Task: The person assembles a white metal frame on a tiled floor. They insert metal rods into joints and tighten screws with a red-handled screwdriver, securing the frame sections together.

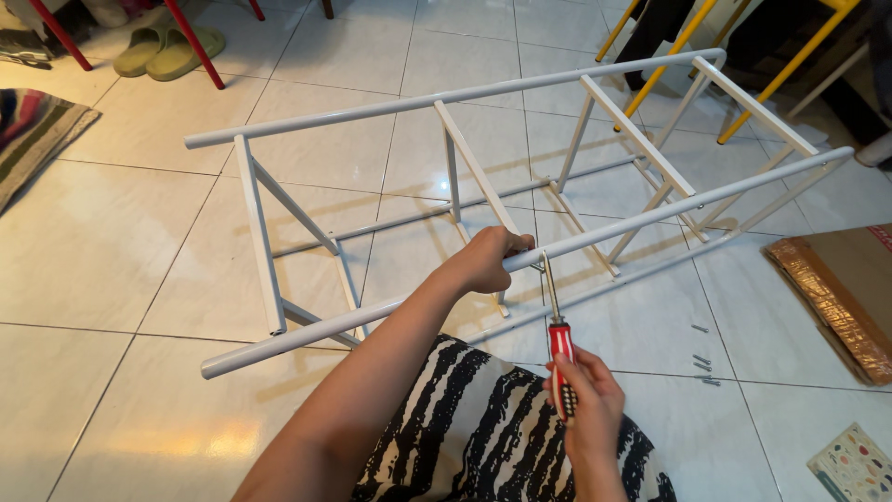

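A white metal rack frame (465,93) lies on its side on the tiled floor, its long tubes running from lower left to upper right. My left hand (488,258) grips the near tube (325,327) close to its middle cross bar. My right hand (585,404) holds a screwdriver (558,349) with a red and black handle. Its shaft points up, and the tip meets the near tube just right of my left hand.
Several small screws (702,358) lie on the tiles right of the screwdriver. Flat cardboard (841,293) sits at the right edge, a patterned booklet (855,465) at lower right. Green slippers (167,48) and a striped rug (32,130) are at upper left. Yellow legs (664,67) stand behind the frame.
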